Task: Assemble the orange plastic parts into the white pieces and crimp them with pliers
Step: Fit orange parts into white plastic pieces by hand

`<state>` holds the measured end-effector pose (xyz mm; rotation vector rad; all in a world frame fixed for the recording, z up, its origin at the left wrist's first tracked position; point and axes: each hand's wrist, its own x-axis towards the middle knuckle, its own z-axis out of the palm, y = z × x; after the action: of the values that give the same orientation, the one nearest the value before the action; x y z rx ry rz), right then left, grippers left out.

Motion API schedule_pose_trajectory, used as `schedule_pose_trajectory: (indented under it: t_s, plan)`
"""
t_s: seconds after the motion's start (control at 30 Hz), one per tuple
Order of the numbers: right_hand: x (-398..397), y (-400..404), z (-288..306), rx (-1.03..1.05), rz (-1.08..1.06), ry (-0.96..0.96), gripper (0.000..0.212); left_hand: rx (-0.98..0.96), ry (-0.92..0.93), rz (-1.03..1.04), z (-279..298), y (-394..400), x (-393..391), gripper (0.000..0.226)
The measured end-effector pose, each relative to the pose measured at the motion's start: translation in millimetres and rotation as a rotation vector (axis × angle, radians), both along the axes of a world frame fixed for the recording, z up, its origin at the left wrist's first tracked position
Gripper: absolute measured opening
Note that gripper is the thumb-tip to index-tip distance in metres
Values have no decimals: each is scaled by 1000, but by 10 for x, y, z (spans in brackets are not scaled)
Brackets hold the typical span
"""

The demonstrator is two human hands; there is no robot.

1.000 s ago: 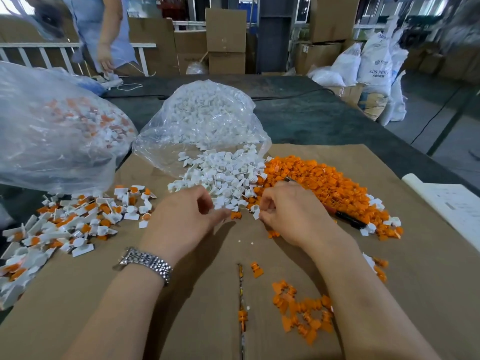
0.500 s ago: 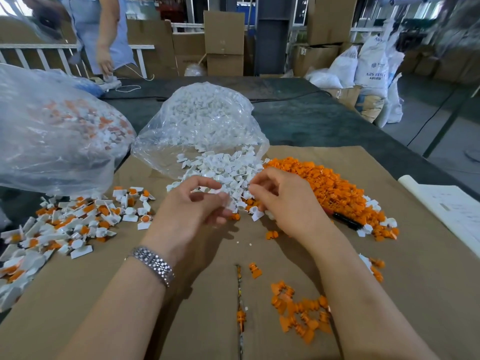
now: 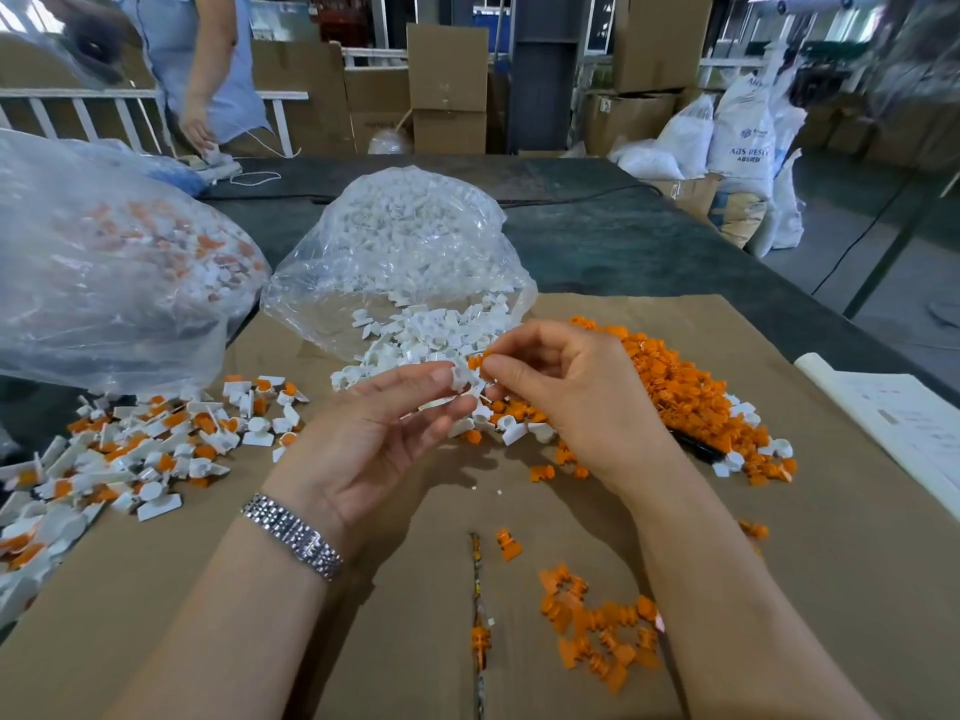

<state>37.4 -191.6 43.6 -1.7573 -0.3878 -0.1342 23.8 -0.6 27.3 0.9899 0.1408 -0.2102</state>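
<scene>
My left hand [image 3: 374, 439] pinches a small white piece [image 3: 464, 379] between thumb and fingertips, raised above the cardboard. My right hand [image 3: 566, 392] pinches an orange part [image 3: 475, 362] and holds it against the white piece. Behind the hands lies a pile of loose white pieces [image 3: 415, 337] spilling from a clear bag [image 3: 405, 241]. A heap of orange parts [image 3: 680, 387] spreads to the right. Dark plier handles [image 3: 696, 449] stick out from under that heap. Assembled white-and-orange pieces [image 3: 156, 444] lie at the left.
A large clear bag [image 3: 104, 267] of assembled pieces sits at far left. Loose orange parts [image 3: 597, 636] lie near my right forearm on the cardboard sheet [image 3: 831, 589]. White paper [image 3: 898, 423] lies at the right edge. A person [image 3: 202, 70] stands beyond the table.
Both hands have lifted off the piles and come together above the cardboard, the left now holding a white piece and the right an orange part.
</scene>
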Motion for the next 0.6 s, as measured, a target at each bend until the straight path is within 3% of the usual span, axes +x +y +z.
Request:
schedule_pose_trajectory:
  t_s: [0.3, 0.6]
  plan:
    - [-33, 23, 10, -160, 19, -72, 6, 39, -179, 24, 2, -67, -34, 12]
    - [-87, 31, 76, -231, 60, -237, 6, -17, -151, -67, 42, -1, -55, 24]
